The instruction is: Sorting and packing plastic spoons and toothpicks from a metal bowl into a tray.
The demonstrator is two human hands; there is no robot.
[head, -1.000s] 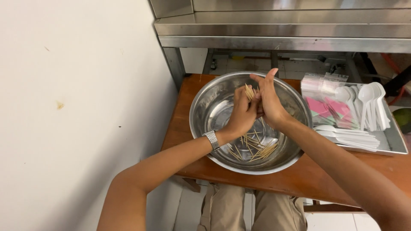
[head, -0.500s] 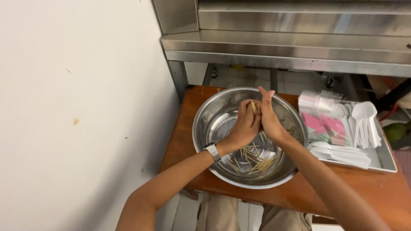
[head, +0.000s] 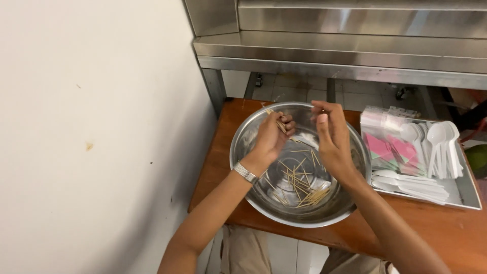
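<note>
Your left hand [head: 270,138], watch at the wrist: fingers clamped on a toothpick bundle [head: 280,125], at the steel bowl's [head: 243,152] 11 o'clock. Loose toothpicks [head: 303,183]: bowl bottom. Your right hand [head: 332,136]: fingers apart, empty, 2 o'clock. Tray [head: 469,198] of white spoons [head: 439,144]: 3 o'clock.

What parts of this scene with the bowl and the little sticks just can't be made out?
- Head view: how many sticks the left hand holds; its fingers cover most of them.
- Right hand: palm side turned away, so whether it holds anything.
- Tray: right end cut by the frame edge.
- Pink packets: details too small.
</note>
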